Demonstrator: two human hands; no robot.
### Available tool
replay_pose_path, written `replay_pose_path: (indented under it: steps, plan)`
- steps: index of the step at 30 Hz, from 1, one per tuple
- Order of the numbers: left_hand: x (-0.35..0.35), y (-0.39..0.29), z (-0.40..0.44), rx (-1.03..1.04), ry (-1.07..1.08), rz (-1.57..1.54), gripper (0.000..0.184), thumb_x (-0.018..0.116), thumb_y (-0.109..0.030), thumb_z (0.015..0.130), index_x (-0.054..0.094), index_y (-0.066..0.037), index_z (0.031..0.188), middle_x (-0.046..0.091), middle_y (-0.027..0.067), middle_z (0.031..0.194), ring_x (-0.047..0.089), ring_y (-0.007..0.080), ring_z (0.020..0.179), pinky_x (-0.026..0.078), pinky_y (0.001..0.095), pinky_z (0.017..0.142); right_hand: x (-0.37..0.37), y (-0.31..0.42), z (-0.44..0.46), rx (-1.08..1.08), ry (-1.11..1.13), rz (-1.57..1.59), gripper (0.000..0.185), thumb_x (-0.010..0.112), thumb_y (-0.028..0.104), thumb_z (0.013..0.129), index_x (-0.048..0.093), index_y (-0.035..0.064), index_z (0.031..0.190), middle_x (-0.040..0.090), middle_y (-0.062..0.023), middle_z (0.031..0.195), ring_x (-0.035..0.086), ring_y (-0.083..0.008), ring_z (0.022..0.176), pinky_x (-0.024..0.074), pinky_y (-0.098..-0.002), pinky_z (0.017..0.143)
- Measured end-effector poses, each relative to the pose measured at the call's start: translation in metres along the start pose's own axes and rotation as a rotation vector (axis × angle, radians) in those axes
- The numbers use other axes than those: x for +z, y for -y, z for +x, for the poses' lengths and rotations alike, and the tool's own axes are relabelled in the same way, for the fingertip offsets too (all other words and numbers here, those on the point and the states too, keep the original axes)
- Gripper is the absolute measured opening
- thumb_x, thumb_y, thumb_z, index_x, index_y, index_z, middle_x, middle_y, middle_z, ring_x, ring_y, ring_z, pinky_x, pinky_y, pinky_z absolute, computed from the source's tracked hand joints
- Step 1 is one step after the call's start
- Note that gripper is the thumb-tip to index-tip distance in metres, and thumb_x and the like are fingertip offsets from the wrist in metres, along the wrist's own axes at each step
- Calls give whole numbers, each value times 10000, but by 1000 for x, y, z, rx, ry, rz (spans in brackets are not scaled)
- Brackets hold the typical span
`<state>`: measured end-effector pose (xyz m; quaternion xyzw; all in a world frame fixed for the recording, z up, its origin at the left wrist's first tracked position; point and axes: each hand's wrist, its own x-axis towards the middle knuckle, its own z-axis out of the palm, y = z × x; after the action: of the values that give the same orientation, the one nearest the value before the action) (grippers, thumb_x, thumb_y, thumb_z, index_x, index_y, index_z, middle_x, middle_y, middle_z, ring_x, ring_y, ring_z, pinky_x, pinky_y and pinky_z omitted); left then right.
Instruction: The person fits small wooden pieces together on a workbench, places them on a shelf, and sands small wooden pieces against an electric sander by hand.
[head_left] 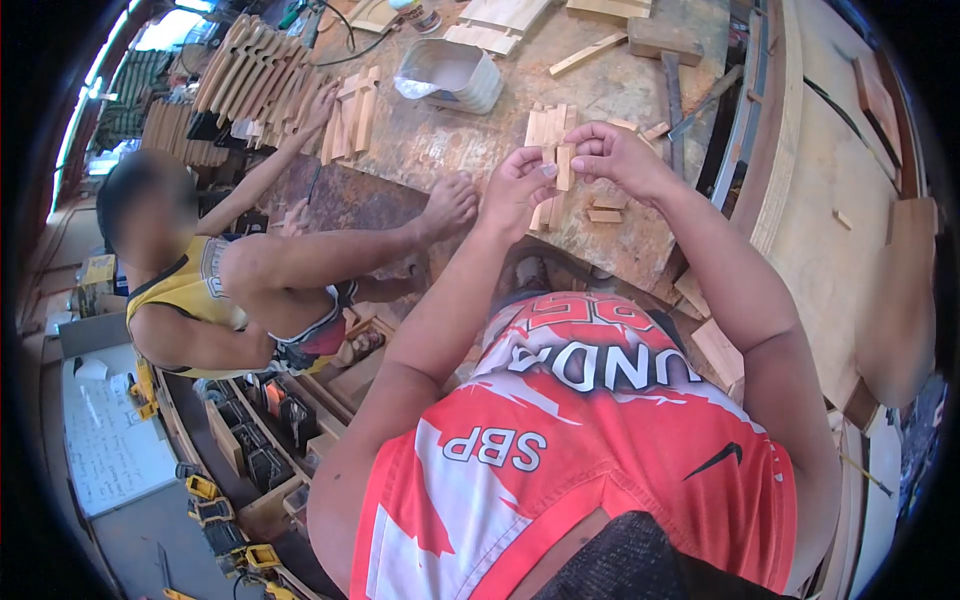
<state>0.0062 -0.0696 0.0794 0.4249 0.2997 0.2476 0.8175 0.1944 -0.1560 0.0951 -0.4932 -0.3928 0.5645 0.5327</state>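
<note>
My left hand (pixel 519 187) and my right hand (pixel 617 158) meet above the workbench (pixel 440 148). Between their fingertips is a small wooden block (pixel 565 168), held upright, with fingers and thumbs closed on it from both sides. Whether it is one piece or two fitted together, I cannot tell. Behind and partly under my hands lies a row of light wooden strips (pixel 546 122). Small wood offcuts (pixel 604 214) rest near the bench edge, just below my right hand.
A plastic tub (pixel 470 85) stands on the bench, with a mallet (pixel 667 42) farther right. Stacked curved wooden parts (pixel 245 75) lie at left. Another person (pixel 200 290) sits there, a foot on the bench edge. Cordless tools (pixel 215 510) line the lower left.
</note>
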Motion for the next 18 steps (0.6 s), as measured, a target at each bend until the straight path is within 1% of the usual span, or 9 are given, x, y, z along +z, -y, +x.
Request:
replay_pose_path:
  steps: [3, 5, 6, 8, 13, 15, 16, 18]
  plan:
    - [-3, -4, -2, -20, 22, 24, 319, 696, -64, 845, 506, -62, 1100, 608, 32, 953, 619, 132, 847, 534, 283, 733, 0, 1, 0, -15, -10, -21, 319, 679, 62, 859, 564, -5, 1149, 653, -35, 873, 598, -94, 724, 505, -248, 672]
    - [-10, -2, 0, -44, 51, 92, 333, 693, -74, 842, 518, -52, 1125, 633, 66, 1045, 639, 145, 910, 554, 307, 765, 3, 2, -2, -22, -21, -30, 321, 679, 64, 860, 565, -10, 1151, 651, -36, 866, 602, -95, 720, 510, -247, 665]
    - [-9, -2, 0, -45, 51, 92, 333, 693, -74, 842, 518, -52, 1125, 633, 66, 1045, 639, 145, 910, 554, 307, 765, 5, 3, -3, -29, -33, -41, 323, 679, 66, 860, 566, -15, 1152, 650, -36, 858, 607, -96, 716, 515, -247, 658]
    - [-6, -3, -1, -60, 41, 62, 314, 690, -60, 842, 500, -76, 1092, 626, 40, 918, 633, 133, 840, 545, 291, 726, 4, 5, -4, -16, -21, -49, 325, 681, 69, 859, 569, -17, 1152, 650, -38, 863, 609, -97, 712, 518, -247, 655]
    - [-2, -6, -2, -102, 43, 8, 315, 689, -63, 840, 494, -82, 1087, 641, 48, 945, 644, 139, 850, 551, 297, 731, 5, 3, -3, -14, -11, -32, 328, 685, 77, 859, 572, -19, 1152, 643, -35, 863, 606, -93, 681, 518, -243, 636]
    - [-2, -6, 0, -122, 47, -19, 312, 691, -64, 838, 492, -82, 1079, 644, 49, 952, 646, 141, 855, 552, 299, 734, 4, 1, -2, -44, 7, -96, 390, 715, 118, 839, 567, -12, 1176, 636, -43, 895, 613, -119, 725, 527, -270, 680]
    - [-2, -5, 1, -113, 37, -33, 310, 691, -63, 838, 490, -85, 1073, 646, 47, 952, 648, 141, 849, 552, 296, 736, 4, 0, -2, -43, 7, -95, 390, 715, 118, 839, 567, -12, 1176, 636, -43, 895, 613, -119, 725, 527, -270, 680]
    - [-4, -3, 1, -106, 25, -48, 308, 692, -62, 837, 489, -87, 1067, 648, 45, 953, 650, 142, 843, 553, 294, 737, 6, 3, -6, -284, -57, -531, 539, 762, 144, 783, 538, 38, 1262, 622, -72, 1062, 610, -163, 907, 517, -302, 771]
